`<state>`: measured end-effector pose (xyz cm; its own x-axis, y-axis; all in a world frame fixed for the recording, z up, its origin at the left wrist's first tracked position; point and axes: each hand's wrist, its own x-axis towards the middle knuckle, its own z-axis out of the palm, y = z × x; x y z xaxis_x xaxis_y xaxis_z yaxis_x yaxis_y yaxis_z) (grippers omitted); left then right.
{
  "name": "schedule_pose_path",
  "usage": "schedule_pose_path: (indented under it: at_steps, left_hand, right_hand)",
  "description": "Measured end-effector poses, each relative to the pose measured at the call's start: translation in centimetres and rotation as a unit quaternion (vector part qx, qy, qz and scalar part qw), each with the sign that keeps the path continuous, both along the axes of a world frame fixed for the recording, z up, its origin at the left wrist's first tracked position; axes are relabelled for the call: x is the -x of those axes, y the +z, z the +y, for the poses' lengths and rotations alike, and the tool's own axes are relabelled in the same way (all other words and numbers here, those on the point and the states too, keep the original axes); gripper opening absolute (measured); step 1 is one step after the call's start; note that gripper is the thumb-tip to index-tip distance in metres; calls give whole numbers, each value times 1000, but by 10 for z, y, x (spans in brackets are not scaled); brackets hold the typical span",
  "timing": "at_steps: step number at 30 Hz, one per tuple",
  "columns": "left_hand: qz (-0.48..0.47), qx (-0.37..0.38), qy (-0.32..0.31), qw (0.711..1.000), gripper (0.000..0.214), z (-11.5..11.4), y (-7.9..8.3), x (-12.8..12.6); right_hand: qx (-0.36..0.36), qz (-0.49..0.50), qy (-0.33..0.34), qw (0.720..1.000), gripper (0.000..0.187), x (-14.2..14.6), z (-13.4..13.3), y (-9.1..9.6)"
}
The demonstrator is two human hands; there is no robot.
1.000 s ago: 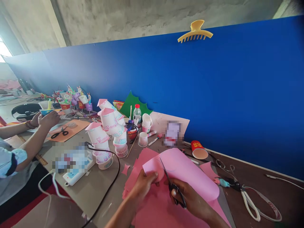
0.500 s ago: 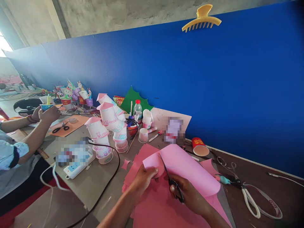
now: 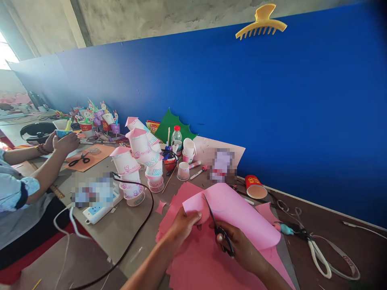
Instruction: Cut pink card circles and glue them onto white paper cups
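A curled sheet of pink paper (image 3: 238,213) rises over a stack of darker pink sheets (image 3: 199,257) on the table. Its left edge is pinched by my left hand (image 3: 184,225), thumb on top and fingers underneath. My right hand (image 3: 238,243) grips black-handled scissors (image 3: 224,237), finger and thumb in the loops. The blades point up and away, into the paper just right of my left thumb. A small pink scrap (image 3: 161,207) lies left of the stack.
Decorated paper-cup towers (image 3: 130,181) stand left of centre, near a power strip (image 3: 99,209) with a black cable. A red cup (image 3: 255,186) lies tipped at the right, above corded tools (image 3: 302,233). At far left a co-worker's hands (image 3: 65,143) hold a blue cup.
The view has shifted slightly, so the background sits a little further right. Both hands, the paper and the scissors keep nearly the same places.
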<state>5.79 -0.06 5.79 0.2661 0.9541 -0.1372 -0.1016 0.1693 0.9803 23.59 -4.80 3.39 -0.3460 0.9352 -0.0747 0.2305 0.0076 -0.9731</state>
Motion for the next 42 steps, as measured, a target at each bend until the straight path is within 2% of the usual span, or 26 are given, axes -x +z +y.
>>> schedule_pose_path:
  at_steps: [26, 36, 42]
  left_hand:
    - [6, -21, -40, 999, 13, 5, -8, 3]
    - [3, -16, -45, 999, 11, 3, -1, 4]
    - [-11, -24, -52, 998, 10, 5, -6, 4]
  right_hand:
    - [2, -17, -4, 1000, 44, -1, 1, -5]
    - [-2, -28, -5, 1000, 42, 1, 1, -5]
    - [-5, -36, -5, 999, 44, 1, 0, -5]
